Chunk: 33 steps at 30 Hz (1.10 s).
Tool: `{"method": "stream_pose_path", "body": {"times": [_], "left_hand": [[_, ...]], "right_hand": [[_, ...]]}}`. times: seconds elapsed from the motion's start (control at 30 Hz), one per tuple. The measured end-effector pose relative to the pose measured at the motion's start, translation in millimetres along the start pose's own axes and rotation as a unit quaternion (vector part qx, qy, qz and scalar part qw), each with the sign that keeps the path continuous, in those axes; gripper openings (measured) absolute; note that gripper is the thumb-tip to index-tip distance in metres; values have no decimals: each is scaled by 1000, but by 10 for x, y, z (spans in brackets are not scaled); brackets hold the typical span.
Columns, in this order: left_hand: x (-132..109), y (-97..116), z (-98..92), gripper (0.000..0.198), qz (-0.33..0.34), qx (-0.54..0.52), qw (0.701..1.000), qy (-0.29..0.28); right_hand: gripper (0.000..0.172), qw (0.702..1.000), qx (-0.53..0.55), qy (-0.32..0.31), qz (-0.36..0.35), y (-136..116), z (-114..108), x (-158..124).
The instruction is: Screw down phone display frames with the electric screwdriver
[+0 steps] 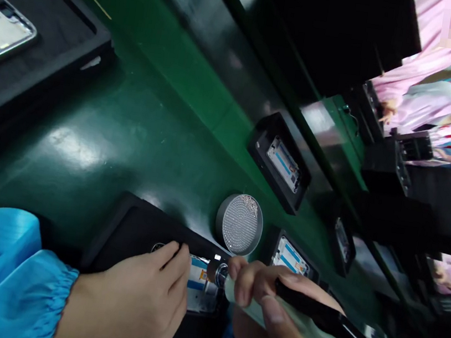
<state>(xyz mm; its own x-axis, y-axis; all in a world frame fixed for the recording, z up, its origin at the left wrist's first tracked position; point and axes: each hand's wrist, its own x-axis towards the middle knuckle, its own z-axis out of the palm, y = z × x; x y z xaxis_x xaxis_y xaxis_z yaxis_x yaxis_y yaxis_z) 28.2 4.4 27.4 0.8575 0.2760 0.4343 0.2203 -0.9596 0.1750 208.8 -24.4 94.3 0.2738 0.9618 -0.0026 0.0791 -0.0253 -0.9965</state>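
Observation:
My right hand [275, 293] is wrapped round a pale green electric screwdriver [250, 309] with a black lever along its side. The tool's tip points at an opened phone [201, 300], whose blue strips and orange flex piece show. That phone lies in a black tray [146, 225]. Over the phone's left part is my left hand [136, 296], in a blue elastic cuff, fingers curled and pinched together. What those fingertips hold, if anything, is hidden. Just beyond the tray stands a round grey screw dish [238, 224], its dotted plate bearing small screws at the far edge.
More black trays with opened phones [285, 163] [291, 256] stand further along the green bench [162, 143]. At the upper left, a large dark tray [62, 17] holds a silver-framed phone part [2, 28]. People in pink clothing [423, 102] are at the right, beyond dark equipment.

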Motion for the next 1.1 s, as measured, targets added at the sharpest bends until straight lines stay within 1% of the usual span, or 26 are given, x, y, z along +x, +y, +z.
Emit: {"method": "stream_pose_path", "body": {"times": [0.2, 0.4, 0.53, 0.7, 0.8, 0.87, 0.93, 0.97, 1.03, 1.1], "left_hand": [[2, -4, -12, 28, 3, -10, 1000, -4], [-8, 10, 4, 27, -4, -11, 1000, -3], [-10, 12, 12, 27, -6, -7, 1000, -1], [-4, -4, -16, 26, 2, -10, 1000, -7], [-9, -17, -31, 26, 6, -11, 1000, -15], [-13, -26, -32, 30, 3, -18, 999, -26], [-11, -39, -32, 39, -15, -28, 999, -36], [-6, -49, -33, 43, -31, -32, 998, -41], [10, -69, -42, 48, -57, -37, 996, -56], [35, -85, -67, 49, -67, -45, 994, -72]], "right_hand": [[27, 1000, 2, -18, -2, 11, -2, 13], [18, 1000, 17, 12, -20, 40, 79, 25], [15, 999, 18, 17, -20, 35, 92, 29], [16, 999, 36, 9, -26, 75, 101, 24], [18, 997, 52, 8, -48, 112, 130, 30], [20, 996, 64, 11, -61, 103, 116, 50], [21, 994, 76, 31, -71, 46, 34, 81], [22, 992, 84, 52, -81, 2, -36, 96], [23, 982, 96, 117, -116, -102, -219, 117], [24, 970, 99, 175, -139, -200, -411, 123]]}}
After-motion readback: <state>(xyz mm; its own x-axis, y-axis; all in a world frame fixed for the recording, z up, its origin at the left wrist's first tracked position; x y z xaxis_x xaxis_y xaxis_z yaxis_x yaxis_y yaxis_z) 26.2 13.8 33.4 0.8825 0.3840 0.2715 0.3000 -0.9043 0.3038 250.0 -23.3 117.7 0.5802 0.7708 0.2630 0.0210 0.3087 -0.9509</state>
